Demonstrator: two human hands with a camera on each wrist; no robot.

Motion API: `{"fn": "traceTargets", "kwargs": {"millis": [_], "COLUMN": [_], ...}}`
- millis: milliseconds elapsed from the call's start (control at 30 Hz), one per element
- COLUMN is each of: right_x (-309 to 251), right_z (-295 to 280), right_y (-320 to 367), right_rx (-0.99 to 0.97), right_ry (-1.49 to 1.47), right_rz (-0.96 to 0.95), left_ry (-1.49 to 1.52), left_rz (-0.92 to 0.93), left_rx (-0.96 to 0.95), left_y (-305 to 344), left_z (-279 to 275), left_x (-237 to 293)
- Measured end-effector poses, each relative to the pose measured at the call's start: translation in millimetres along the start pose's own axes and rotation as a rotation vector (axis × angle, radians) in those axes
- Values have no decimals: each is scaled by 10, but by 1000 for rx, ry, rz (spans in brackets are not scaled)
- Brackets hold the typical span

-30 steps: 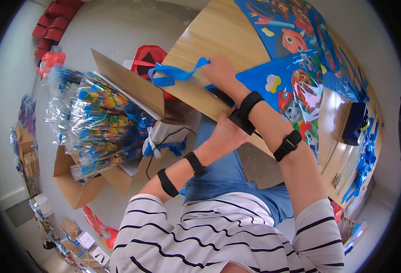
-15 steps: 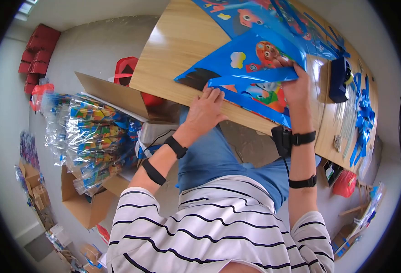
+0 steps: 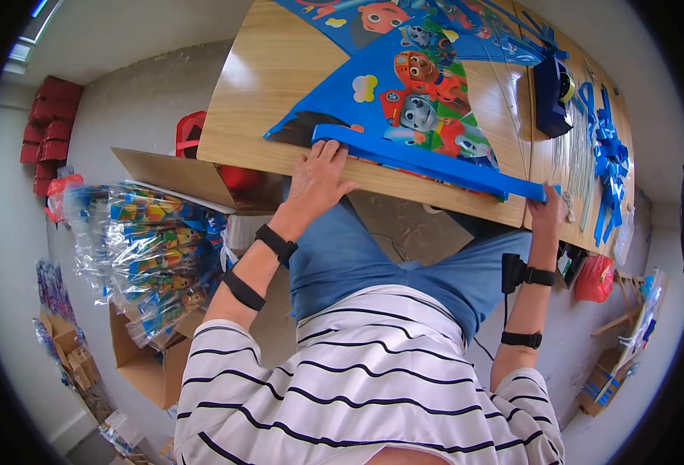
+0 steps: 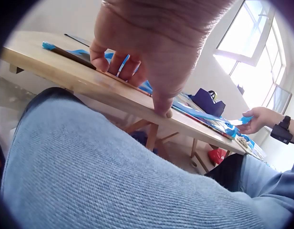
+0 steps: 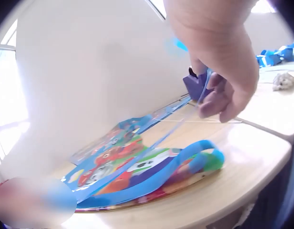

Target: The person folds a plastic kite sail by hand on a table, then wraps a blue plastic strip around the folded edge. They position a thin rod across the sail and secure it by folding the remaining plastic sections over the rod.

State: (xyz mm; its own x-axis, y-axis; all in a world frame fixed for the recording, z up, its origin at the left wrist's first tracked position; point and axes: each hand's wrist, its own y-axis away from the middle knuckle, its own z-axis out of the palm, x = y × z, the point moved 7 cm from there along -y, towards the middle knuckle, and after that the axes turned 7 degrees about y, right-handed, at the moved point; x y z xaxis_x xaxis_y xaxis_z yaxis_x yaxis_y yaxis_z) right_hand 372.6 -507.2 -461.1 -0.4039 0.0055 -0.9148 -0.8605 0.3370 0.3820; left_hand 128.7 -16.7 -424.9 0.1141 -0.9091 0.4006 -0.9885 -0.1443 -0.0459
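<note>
Worktop: wood-toned, near edge across the person's lap. On it, blue cartoon-dog-printed sheet, flat, close to that edge, tapering to a dark-printed corner at left. Blue strip: laid along the sheet's near side; one length runs nearly straight between the hands, past the sheet's right corner. Right wrist view: a blue loop lifts off that corner.

Left hand: fairly wide, thumb apart from fingers; fingertips press down on the strip's left end, thumb at the worktop edge. Right hand: narrow, fingers bent, pinching the strip's right end, raised off the worktop.

Navy tape dispenser: beyond the right hand, well apart from it.
</note>
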Motion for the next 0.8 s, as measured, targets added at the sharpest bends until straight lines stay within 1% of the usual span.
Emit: {"fn": "traceTargets", "kwargs": {"millis": [67, 167, 233, 267, 300, 333, 367, 400, 433, 500, 567, 667, 700, 800], "right_x": [-183, -635, -742, -914, -793, -610, -514, -458, -459, -177, -8, 229, 250, 293], "right_z": [-324, -266, 66, 816, 1213, 1643, 2137, 2527, 2866, 3486, 3923, 4333, 4385, 4442], "right_y": [-85, 78, 241, 797, 913, 1034, 1293, 1561, 1933, 2186, 2374, 2471, 2492, 2509], "right_rx": [275, 592, 392, 72, -179, -395, -611, -721, -870, -1054, -1186, -1183, -1169, -1135], "right_ry": [333, 817, 770, 683, 603, 448, 522, 606, 576, 719, 740, 1032, 1067, 1141], "right_rz": [-180, -787, -779, -854, -774, -681, -609, -814, -786, -938, -1007, -1011, -1020, -1038], "left_ry": [16, 30, 31, 28, 25, 26, 27, 27, 25, 23, -1, -45, -61, 18], "left_rz": [3, -16, -23, -19, -16, -12, -10, -8, 3, 23, 37, 31, 26, -38], "left_rx": [8, -13, -18, -11, -5, -5, -5, -5, 12, 47, 73, 85, 85, -6], "left_y": [4, 5, -2, 3, 8, 6, 5, 8, 13, 22, 25, 51, 54, 48], "left_z": [-12, -15, -4, 6, 9, 9, 7, 5, 11, 40, 36, 40, 36, 57], "left_x": [1, -1, -5, -9, -10, -8, -6, -8, -16, -35, -26, -18, -16, -29]}}
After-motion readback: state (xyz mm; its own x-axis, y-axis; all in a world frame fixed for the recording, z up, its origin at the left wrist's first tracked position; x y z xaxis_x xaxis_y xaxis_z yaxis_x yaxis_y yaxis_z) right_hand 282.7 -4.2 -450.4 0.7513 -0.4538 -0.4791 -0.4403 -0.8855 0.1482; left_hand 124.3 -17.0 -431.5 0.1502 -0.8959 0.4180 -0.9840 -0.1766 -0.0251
